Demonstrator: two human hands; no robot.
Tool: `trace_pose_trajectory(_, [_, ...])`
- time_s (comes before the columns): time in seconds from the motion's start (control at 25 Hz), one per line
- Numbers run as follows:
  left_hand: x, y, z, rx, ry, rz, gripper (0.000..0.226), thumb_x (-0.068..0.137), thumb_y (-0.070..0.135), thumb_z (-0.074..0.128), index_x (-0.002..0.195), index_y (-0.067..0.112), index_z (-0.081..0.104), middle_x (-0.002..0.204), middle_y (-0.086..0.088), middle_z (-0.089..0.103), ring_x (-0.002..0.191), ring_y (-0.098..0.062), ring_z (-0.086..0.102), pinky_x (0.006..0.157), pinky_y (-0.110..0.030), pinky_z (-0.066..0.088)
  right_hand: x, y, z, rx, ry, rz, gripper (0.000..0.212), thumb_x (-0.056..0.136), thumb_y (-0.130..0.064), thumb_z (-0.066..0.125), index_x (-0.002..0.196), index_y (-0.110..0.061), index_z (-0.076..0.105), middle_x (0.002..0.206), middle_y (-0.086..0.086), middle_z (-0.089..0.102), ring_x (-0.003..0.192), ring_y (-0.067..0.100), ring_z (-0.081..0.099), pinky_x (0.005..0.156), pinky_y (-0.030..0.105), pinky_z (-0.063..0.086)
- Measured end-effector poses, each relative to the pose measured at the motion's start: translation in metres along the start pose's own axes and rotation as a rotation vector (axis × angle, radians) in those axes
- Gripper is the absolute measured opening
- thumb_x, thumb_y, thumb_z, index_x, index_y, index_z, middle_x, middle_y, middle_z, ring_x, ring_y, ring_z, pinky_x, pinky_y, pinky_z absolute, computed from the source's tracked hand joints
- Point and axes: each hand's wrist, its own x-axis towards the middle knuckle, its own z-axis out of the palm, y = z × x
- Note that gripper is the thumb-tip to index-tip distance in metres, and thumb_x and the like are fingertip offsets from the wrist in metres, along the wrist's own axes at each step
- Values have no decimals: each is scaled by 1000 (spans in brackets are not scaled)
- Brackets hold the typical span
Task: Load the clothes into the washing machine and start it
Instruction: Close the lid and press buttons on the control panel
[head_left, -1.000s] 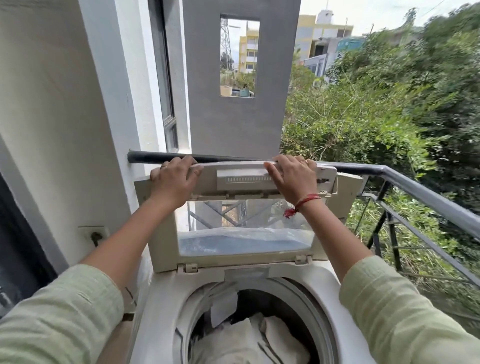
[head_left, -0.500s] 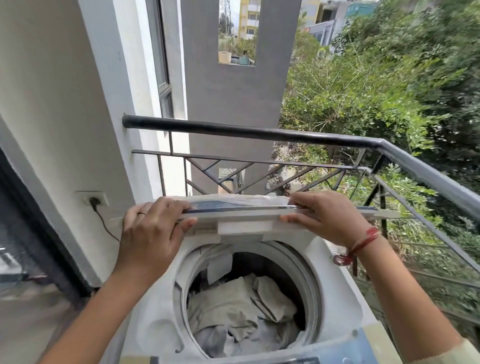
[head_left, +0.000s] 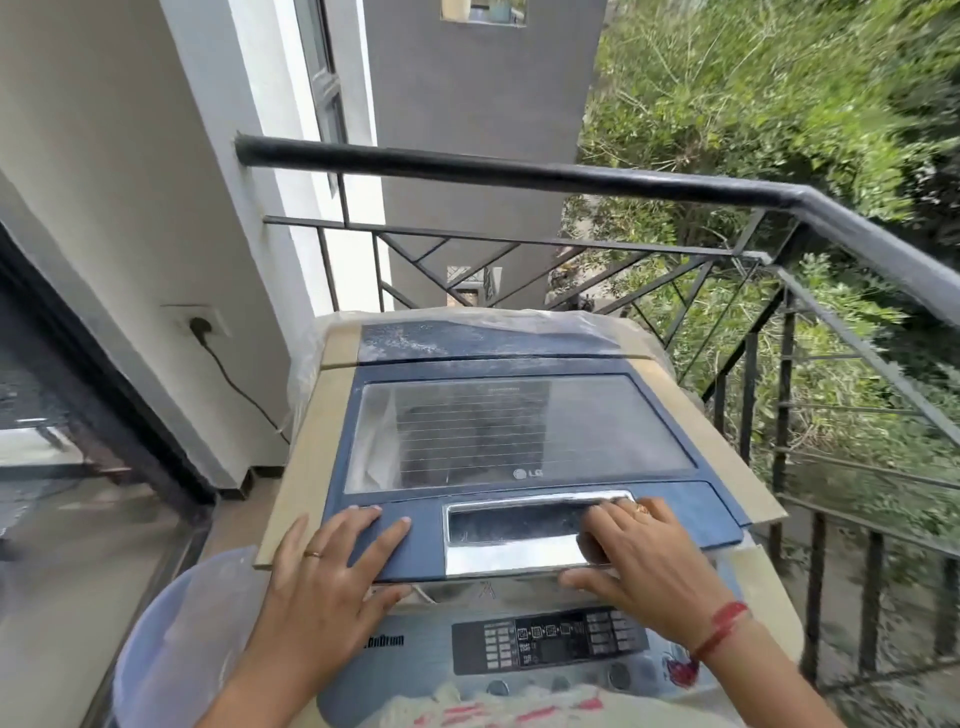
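The top-loading washing machine (head_left: 550, 644) stands with its blue lid (head_left: 696, 512) down, apparently flat; through its dusty glass window (head_left: 519, 431), pale clothes (head_left: 371, 460) show at the left.

Beyond our left hand (head_left: 332, 566) and right hand (head_left: 644, 561) we see a black railing (head_left: 519, 174), green bushes (head_left: 779, 104) behind it. Left of the left hand, further off, a dark plug (head_left: 200, 327) sits in a wall socket (head_left: 171, 316).
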Motion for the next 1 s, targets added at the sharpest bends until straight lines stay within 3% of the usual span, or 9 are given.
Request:
trace_pose_trajectory(0.2, [-7, -6, 15, -92, -160, -137, 63, 84, 75, 22, 132, 39, 42, 132, 4, 48, 124, -18, 44, 104, -57, 28, -14, -10, 26, -47, -32, 6, 56, 88, -73, 23, 73, -24, 46, 65, -11, 50, 61, 14, 50, 71, 31, 29])
trace_pose_trajectory(0.56, [-5, 1, 32, -154, -155, -217, 70, 81, 77, 9, 126, 38, 45, 136, 6, 41, 128, -20, 41, 110, -51, 21, -18, -22, 38, 41, -122, 140, 59, 91, -68, 12, 73, -23, 45, 67, -11, 53, 64, 16, 55, 73, 31, 26])
trace_pose_trajectory(0.64, [-8, 2, 36, -145, -156, -214, 70, 82, 76, 8, 128, 37, 43, 139, 4, 40, 131, -22, 40, 110, -52, 20, -18, -25, 36, 94, -182, 183, 62, 89, -71, 8, 78, -23, 47, 78, -9, 56, 75, 17, 57, 79, 31, 29])
trace_pose_trajectory(0.72, [-10, 3, 38, -148, -158, -215, 70, 83, 75, 7, 128, 35, 43, 140, 1, 41, 131, -24, 40, 109, -54, 20, -24, -27, 36, 176, -205, 225, 63, 89, -71, 12, 94, -23, 53, 110, -3, 56, 101, 19, 54, 91, 32, 33])
trace_pose_trajectory(0.76, [-11, 4, 40, -156, -159, -219, 69, 84, 74, 8, 128, 35, 44, 140, 1, 41, 131, -24, 40, 109, -54, 19, -30, -28, 34, 241, -139, 267, 57, 90, -68, 22, 103, -23, 54, 126, 2, 49, 113, 19, 48, 97, 31, 34])
trace_pose_trajectory(0.84, [-13, 5, 43, -177, -143, -225, 69, 85, 73, 8, 129, 34, 44, 142, -1, 41, 133, -24, 38, 110, -54, 17, -43, -28, 27, 362, 103, 398, 40, 90, -54, 41, 109, -21, 54, 135, 9, 41, 119, 18, 41, 98, 29, 34])
trace_pose_trajectory(1.0, [-19, 13, 42, -229, -75, -242, 69, 88, 70, 12, 134, 28, 41, 144, -5, 38, 137, -25, 30, 111, -54, 13, -72, -12, 15, 428, 424, 594, 24, 87, -29, 60, 78, -7, 61, 94, 6, 51, 89, 8, 47, 78, 22, 42])
